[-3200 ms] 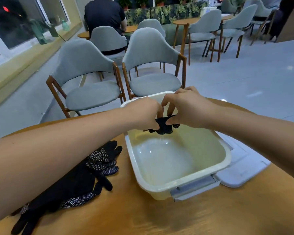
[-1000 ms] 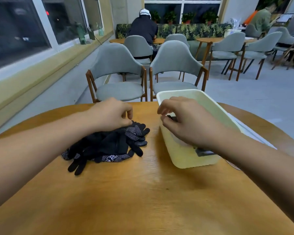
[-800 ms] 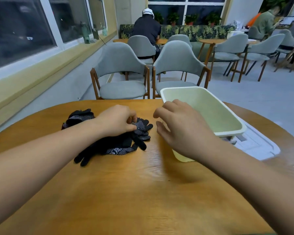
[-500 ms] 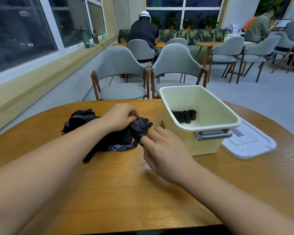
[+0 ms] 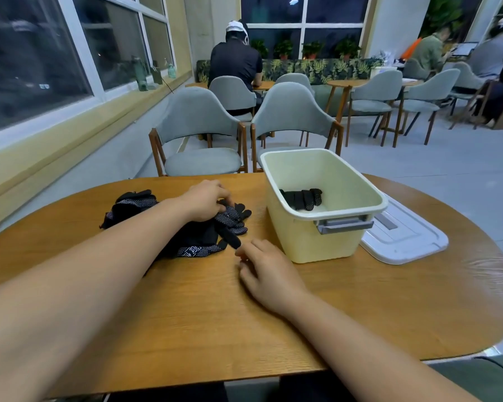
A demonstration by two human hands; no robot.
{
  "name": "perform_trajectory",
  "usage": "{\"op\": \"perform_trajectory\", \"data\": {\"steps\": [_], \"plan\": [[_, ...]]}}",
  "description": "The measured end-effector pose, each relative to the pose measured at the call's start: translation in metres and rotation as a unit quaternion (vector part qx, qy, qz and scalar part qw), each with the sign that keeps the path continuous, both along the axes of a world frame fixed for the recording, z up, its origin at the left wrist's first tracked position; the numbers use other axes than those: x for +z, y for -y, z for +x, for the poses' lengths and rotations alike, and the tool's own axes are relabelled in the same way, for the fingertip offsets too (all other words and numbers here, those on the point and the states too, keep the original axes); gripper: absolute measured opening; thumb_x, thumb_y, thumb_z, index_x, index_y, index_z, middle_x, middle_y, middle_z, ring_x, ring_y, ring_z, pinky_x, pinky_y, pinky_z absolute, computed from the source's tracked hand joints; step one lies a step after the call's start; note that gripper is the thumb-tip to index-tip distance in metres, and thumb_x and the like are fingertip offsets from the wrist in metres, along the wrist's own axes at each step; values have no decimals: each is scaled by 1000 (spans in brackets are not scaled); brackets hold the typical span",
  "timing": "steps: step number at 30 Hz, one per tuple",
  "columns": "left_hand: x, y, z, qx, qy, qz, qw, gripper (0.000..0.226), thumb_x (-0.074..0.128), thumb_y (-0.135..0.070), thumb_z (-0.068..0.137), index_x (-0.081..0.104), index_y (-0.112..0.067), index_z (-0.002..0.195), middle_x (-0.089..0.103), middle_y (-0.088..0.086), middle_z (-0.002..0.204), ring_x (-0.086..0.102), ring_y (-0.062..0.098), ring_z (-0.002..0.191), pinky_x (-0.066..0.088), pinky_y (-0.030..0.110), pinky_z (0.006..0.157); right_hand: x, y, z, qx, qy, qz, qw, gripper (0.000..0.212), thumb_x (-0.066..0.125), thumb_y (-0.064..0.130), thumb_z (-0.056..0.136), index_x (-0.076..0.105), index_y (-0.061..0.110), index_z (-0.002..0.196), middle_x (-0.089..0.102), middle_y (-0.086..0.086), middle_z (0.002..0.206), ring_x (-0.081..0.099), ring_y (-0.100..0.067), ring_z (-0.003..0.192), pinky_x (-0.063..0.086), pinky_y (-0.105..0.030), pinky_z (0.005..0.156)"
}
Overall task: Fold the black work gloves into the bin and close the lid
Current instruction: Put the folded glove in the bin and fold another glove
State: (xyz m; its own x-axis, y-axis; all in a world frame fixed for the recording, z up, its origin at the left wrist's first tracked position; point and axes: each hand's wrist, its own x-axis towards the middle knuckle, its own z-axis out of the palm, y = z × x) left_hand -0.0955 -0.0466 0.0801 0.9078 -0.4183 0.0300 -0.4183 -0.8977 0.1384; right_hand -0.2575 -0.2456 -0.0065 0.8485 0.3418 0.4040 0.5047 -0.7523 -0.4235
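Observation:
A pile of black work gloves (image 5: pixel 204 236) with white dotted palms lies on the wooden table (image 5: pixel 186 314) left of centre. My left hand (image 5: pixel 205 200) sits on top of the pile, its fingers curled into the gloves' finger ends. My right hand (image 5: pixel 266 269) rests on the table just in front of the pile, fingertips close to a glove finger, holding nothing. A pale yellow bin (image 5: pixel 331 240) with a grey handle stands to the right, open, with one folded black glove (image 5: pixel 302 198) inside. Its white lid (image 5: pixel 404 239) lies flat behind the bin's right side.
Two grey upholstered chairs (image 5: pixel 204 140) stand at the table's far edge. Other tables, chairs and seated people fill the room behind. Windows run along the left wall.
A folded glove went from both hands into the bin. My left hand then moved onto the glove pile and my right hand came down to the table beside it.

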Motion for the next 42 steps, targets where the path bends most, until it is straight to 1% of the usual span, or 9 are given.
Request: {"op": "perform_trajectory", "data": {"steps": [5, 10, 13, 20, 24, 31, 37, 40, 42], "plan": [[10, -4, -4, -4, 31, -5, 999, 17, 83, -35, 91, 67, -39, 86, 68, -13, 120, 60, 18, 117, 51, 50, 104, -4, -1, 2, -6, 14, -3, 1000, 16, 59, 28, 102, 64, 24, 117, 61, 6, 112, 55, -18, 106, 50, -38, 90], [20, -9, -9, 12, 50, -14, 999, 16, 78, -33, 92, 62, -37, 88, 72, -10, 112, 63, 20, 103, 51, 40, 87, -3, -1, 2, -6, 15, -6, 1000, 14, 59, 29, 101, 63, 25, 114, 58, 7, 111, 55, -17, 105, 49, -36, 89], [33, -11, -12, 10, 35, -26, 999, 16, 72, -30, 90, 57, -33, 87, 73, -6, 107, 63, 23, 97, 54, 43, 82, -3, -1, 2, -4, 14, -10, 1000, 14, 59, 29, 100, 63, 25, 113, 57, 7, 111, 54, -18, 106, 48, -35, 89], [74, -14, -26, 30, 51, -158, 986, 11, 66, -22, 94, 58, -20, 86, 69, 0, 91, 58, 20, 81, 45, 35, 70, -4, 0, 3, -4, 7, -9, 1000, 12, 58, 30, 99, 62, 26, 110, 55, 8, 109, 53, -17, 105, 48, -35, 88], [91, -18, -35, 42, 52, -218, 974, 15, 65, -26, 94, 56, -24, 81, 67, 1, 87, 56, 18, 77, 46, 38, 72, -4, 0, 3, -3, 8, -9, 1000, 12, 59, 29, 99, 63, 26, 109, 55, 7, 108, 53, -18, 105, 48, -35, 88], [103, -17, -68, 88, 20, -388, 917, 16, 63, -27, 97, 55, -24, 82, 61, 0, 81, 53, 20, 72, 46, 39, 70, -3, 0, 2, 0, -4, 5, 1000, 12, 58, 34, 102, 64, 27, 108, 55, 9, 106, 54, -16, 104, 50, -39, 90], [89, -14, -107, 132, -2, -438, 889, 25, 67, -30, 101, 54, -26, 80, 57, -6, 71, 48, 13, 60, 37, 30, 55, 0, 0, 0, -1, -12, -9, 1000, 31, 43, 52, 110, 64, 30, 107, 54, 13, 102, 52, -14, 102, 48, -41, 91], [73, -16, -125, 140, -38, -482, 864, 27, 70, -35, 101, 55, -26, 81, 52, -14, 55, 43, 11, 51, 33, 29, 52, 4, -2, -4, 21, -36, 35, 999, 44, 33, 57, 111, 61, 29, 92, 55, 11, 94, 54, -14, 96, 49, -46, 88], [62, -18, -138, 146, -59, -507, 847, 23, 71, -38, 101, 58, -24, 86, 53, -13, 55, 42, 14, 54, 33, 30, 53, 3, -6, -6, 41, -69, 81, 993, 60, 30, 64, 111, 68, 20, 95, 63, 6, 95, 60, -17, 97, 50, -49, 90]]}}
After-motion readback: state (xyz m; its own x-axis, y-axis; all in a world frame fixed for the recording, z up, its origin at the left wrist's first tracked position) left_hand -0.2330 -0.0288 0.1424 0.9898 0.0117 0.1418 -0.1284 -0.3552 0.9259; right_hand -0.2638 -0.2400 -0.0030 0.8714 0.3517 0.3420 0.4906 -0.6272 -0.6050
